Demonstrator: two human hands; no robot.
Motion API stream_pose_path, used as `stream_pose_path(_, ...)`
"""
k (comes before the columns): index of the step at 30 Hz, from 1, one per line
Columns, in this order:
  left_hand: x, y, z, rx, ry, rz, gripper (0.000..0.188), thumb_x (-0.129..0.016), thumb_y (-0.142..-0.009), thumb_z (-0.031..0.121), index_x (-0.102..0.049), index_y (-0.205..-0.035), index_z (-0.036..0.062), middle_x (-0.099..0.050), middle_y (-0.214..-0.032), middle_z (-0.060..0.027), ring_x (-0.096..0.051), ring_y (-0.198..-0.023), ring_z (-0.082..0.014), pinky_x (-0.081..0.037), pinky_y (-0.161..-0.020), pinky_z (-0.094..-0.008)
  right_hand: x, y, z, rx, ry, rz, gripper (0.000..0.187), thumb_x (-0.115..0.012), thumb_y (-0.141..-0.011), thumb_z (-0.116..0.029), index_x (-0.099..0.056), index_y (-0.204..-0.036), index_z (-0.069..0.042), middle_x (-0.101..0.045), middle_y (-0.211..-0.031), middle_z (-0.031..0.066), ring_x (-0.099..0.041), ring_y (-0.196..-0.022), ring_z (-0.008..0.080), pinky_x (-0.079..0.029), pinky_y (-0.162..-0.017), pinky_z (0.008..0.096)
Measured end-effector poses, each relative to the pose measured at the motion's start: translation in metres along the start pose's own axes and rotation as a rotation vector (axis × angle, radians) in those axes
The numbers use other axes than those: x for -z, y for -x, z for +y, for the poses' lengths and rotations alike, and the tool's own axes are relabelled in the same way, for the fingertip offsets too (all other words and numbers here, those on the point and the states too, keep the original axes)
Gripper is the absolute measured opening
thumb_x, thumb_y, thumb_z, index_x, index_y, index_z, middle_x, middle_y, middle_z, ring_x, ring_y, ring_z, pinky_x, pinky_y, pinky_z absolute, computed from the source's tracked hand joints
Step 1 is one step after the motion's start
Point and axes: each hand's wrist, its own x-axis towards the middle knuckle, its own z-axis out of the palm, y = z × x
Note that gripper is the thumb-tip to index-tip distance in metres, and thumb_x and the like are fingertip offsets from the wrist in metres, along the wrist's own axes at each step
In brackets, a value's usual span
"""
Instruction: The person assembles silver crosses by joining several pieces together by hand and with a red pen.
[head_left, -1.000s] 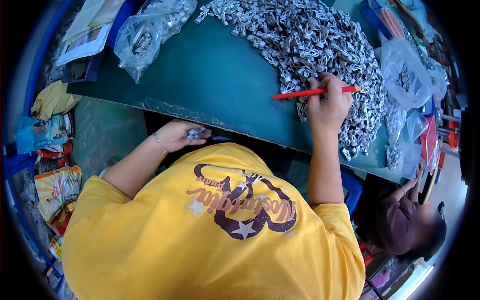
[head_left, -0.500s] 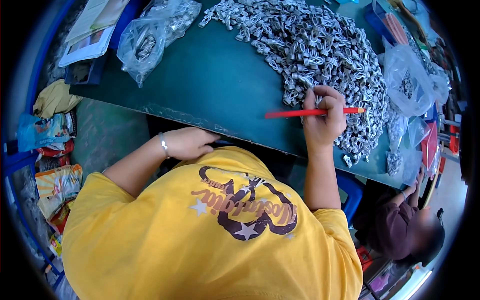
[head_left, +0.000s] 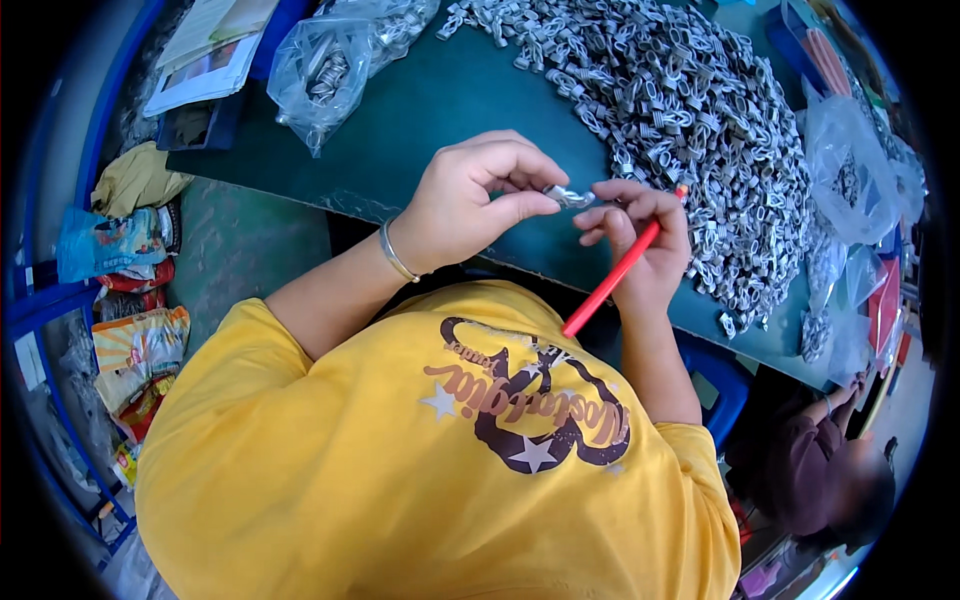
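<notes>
In front of my chest, above the table's near edge, my left hand (head_left: 480,190) pinches a small silver metal fitting (head_left: 568,196) between thumb and fingertips. My right hand (head_left: 645,235) is just to its right, fingers curled and fingertips close to the fitting; whether they touch it I cannot tell. A red pencil (head_left: 612,282) lies across the right hand, held slantwise, its lower end toward my shirt. Beyond the right hand spreads a large heap of similar silver fittings (head_left: 690,110) with loop-shaped ends.
The green table (head_left: 440,120) carries a clear bag of metal parts (head_left: 325,85), papers (head_left: 205,55) over a blue bin at far left, and plastic bags (head_left: 850,170) at far right. Packages (head_left: 140,340) fill a rack at left. Another person (head_left: 800,470) sits at lower right.
My left hand has risen from the table's edge and now grips a fitting. My right hand has drawn back from the heap toward it, and the pencil has swung from level to slanted.
</notes>
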Motion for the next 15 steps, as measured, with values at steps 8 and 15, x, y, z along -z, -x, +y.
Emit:
stream_pose_path(8,-0.008,-0.006,0.003,-0.451,-0.351,-0.116,0.019,-0.067,-0.065,-0.005,-0.062,-0.082,0.0022,-0.062,-0.079,-0.0074,-0.058,-0.074,-0.0179,-0.047,-0.064,-0.0259,0.008,0.003,0.016,-0.136,-0.211,0.032,0.021,-0.056,-0.077,0.01,-0.04,-0.084,-0.002,-0.057,-0.095,0.0206,-0.061,-0.072,0.0178,-0.052,-0.063,0.0245)
stream_pose_path(15,-0.01,0.0,-0.006,0.214,0.171,-0.039,0.02,-0.062,-0.076,-0.002,-0.057,-0.094,-0.0063,-0.062,-0.083,-0.0108,-0.061,-0.076,-0.0136,-0.051,-0.067,-0.0221,0.001,0.0,0.011,0.348,0.103,0.059,0.039,-0.066,-0.068,0.012,-0.034,-0.083,-0.005,-0.057,-0.093,0.0196,-0.058,-0.077,0.0186,-0.049,-0.068,0.0265)
